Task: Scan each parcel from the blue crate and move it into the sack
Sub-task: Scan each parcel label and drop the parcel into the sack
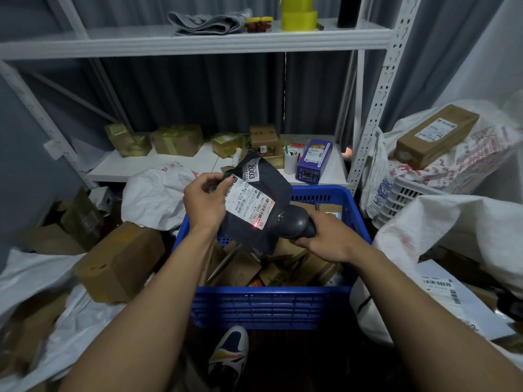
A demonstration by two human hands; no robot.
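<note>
One dark parcel held up over the one blue crate, pinched by the left hand. Right hand grips one scanner, red dot on the label.

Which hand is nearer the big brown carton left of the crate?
Left. The left hand, holding the parcel, sits up-right of the carton; the right hand, gripping the scanner, lies farther right.
</note>
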